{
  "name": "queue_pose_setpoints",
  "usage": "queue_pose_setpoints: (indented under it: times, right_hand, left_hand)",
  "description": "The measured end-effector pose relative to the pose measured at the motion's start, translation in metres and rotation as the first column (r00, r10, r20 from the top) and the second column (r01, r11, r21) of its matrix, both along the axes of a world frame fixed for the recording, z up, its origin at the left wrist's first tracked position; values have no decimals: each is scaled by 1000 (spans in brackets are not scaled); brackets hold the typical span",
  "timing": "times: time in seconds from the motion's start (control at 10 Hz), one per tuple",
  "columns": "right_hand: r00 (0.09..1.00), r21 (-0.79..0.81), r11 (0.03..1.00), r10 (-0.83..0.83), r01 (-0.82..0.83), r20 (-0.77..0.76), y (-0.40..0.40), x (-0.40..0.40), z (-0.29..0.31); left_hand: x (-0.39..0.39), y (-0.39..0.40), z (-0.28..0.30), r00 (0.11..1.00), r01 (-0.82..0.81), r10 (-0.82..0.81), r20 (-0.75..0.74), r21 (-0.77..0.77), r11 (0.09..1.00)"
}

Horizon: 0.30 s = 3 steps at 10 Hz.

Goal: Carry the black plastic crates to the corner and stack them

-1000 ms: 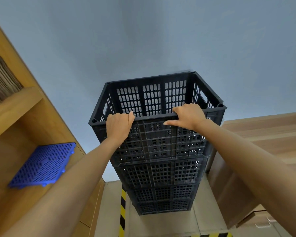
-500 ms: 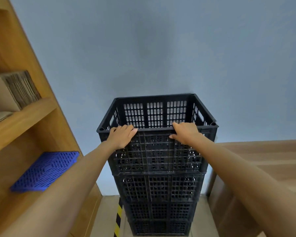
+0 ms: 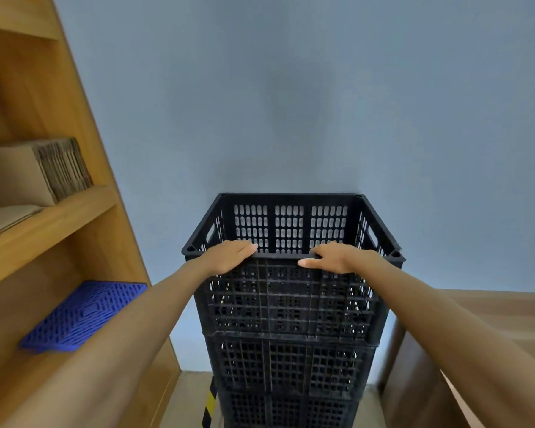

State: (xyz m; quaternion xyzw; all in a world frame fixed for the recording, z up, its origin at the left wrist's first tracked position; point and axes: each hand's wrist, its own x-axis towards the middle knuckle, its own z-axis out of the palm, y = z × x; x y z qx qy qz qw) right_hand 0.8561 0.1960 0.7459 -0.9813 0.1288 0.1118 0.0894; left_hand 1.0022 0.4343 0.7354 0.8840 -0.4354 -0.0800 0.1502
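Both hands, the left hand (image 3: 226, 256) lying flat and the right hand (image 3: 334, 257) curled, rest on the near rim of the top crate (image 3: 288, 298), which sits on a stack of crates (image 3: 288, 375) by the wall.

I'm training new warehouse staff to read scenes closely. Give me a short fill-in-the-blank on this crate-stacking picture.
1. Both hands rest on the near ____ of the top crate.
2. The colour of the grid panel on the shelf is ____.
3. The left hand lies ____ on the crate, fingers extended.
4. The right hand is on the ____ crate of the stack.

Missing words: rim; blue; flat; top
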Motion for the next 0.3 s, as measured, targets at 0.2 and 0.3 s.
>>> queue_pose_setpoints:
  times: [0.2, 0.3]
  right_hand:
    - [993, 62, 994, 79, -84, 90, 23, 20, 14]
    - [987, -46, 994, 103, -98, 123, 30, 35, 22]
  left_hand:
    - [19, -21, 14, 995, 99, -100, 29, 29, 995]
    - [34, -26, 22, 992, 123, -123, 41, -5, 992]
